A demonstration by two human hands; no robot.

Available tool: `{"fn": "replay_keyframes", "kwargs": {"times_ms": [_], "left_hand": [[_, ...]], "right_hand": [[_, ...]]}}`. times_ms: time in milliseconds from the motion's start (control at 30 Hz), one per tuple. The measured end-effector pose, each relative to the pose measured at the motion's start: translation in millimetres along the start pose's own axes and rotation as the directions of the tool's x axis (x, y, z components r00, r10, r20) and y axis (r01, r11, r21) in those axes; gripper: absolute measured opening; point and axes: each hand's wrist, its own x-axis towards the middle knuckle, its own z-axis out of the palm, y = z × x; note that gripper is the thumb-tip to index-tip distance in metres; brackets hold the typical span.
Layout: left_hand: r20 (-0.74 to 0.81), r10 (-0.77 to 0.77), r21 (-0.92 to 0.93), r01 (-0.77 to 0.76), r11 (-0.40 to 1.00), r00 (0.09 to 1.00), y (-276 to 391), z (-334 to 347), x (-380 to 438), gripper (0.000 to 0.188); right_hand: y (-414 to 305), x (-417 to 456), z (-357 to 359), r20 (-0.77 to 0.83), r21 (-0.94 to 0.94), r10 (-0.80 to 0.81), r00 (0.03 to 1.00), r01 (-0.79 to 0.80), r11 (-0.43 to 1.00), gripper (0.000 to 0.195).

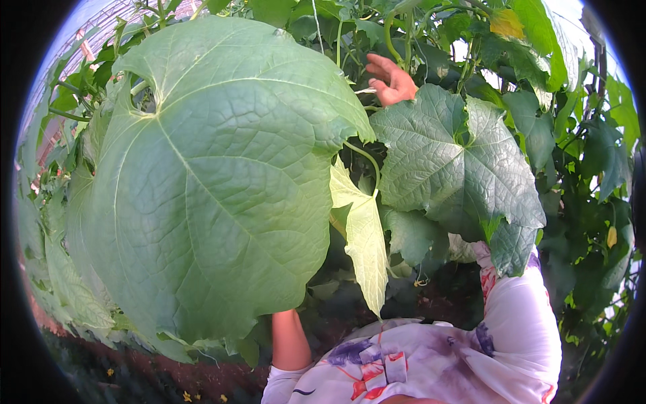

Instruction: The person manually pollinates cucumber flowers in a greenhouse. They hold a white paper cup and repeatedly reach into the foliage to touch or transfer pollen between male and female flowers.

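Note:
A very large green vine leaf fills the left and middle of the view and hides my left hand; only my left forearm shows below it. Past a second broad leaf, which covers much of my right arm, my right hand reaches up among the stems with its fingers curled. A pale, thin strand touches or passes close by its fingers; whether it is gripped is unclear. A curved green stem stands just above this hand. Between the two big leaves hangs a yellow-green folded leaf.
A thin white string runs down through the foliage at the top. Dense vines rise on the right, with a yellowed leaf above. Brown soil with fallen yellow flowers lies at the lower left.

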Motion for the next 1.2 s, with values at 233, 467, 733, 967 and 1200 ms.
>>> {"fn": "replay_keyframes", "kwargs": {"times_ms": [233,467,733,967,1200], "left_hand": [[-0.026,-0.022,-0.264,0.014,0.965,0.999,46,-27,-23,0.046],[-0.055,-0.017,-0.375,-0.005,0.927,0.998,79,-30,-48,0.048],[-0.137,-0.087,-0.427,0.020,0.904,0.987,109,-27,-71,0.050],[-0.190,-0.146,-0.441,0.049,0.896,0.971,113,-2,-69,0.063],[-0.188,-0.067,-0.416,-0.017,0.909,0.980,119,-24,-66,0.063]], "right_hand": [[-27,34,-81,-0.704,-0.087,-0.011,0.710,-0.070,0.994,0.062],[-18,136,-46,-0.711,-0.118,0.066,0.700,-0.212,0.970,0.031],[-60,162,-47,-0.340,-0.072,0.168,0.925,-0.204,0.976,0.031],[-35,185,-5,-0.121,-0.029,0.179,0.976,-0.184,0.983,0.031],[-30,164,-14,-0.011,0.237,0.313,0.950,-0.301,0.924,0.030]]}}
